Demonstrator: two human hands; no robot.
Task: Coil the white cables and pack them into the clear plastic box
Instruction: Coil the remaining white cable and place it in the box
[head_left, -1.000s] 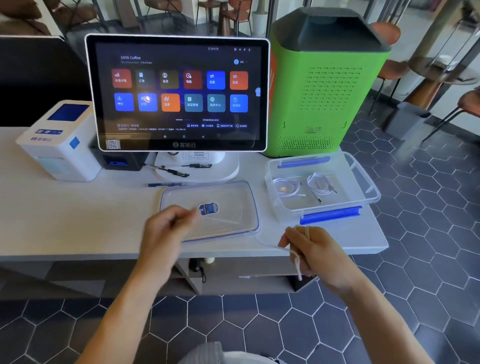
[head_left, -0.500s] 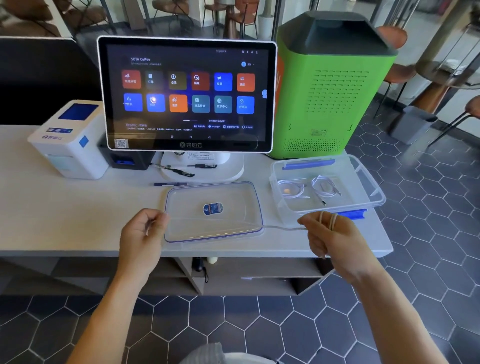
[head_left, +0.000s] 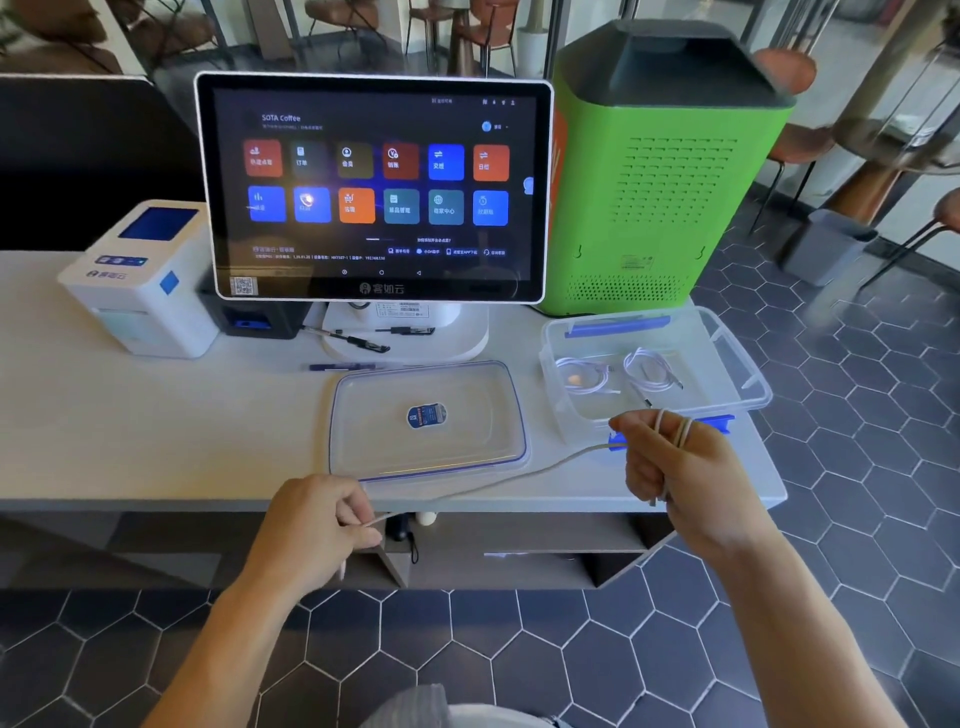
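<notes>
A white cable (head_left: 498, 480) stretches between my two hands in front of the table edge. My right hand (head_left: 675, 467) holds it with a couple of loops wound round the fingers, just in front of the clear plastic box (head_left: 737, 364). My left hand (head_left: 317, 530) pinches the cable's other stretch below the table edge, its end hanging under the fist. Two coiled white cables (head_left: 618, 371) lie inside the box. The box's clear lid (head_left: 467, 452) lies flat on the table between my hands.
A touchscreen terminal (head_left: 374, 187) stands behind the lid, with pens (head_left: 348, 340) at its base. A white receipt printer (head_left: 140, 280) sits at the left, a green machine (head_left: 670, 171) behind the box. The white table (head_left: 130, 431) ends just right of the box.
My left hand has drawn back left and down from over the lid to below the table edge, pulling the cable taut. My right hand has risen toward the box with loops on its fingers.
</notes>
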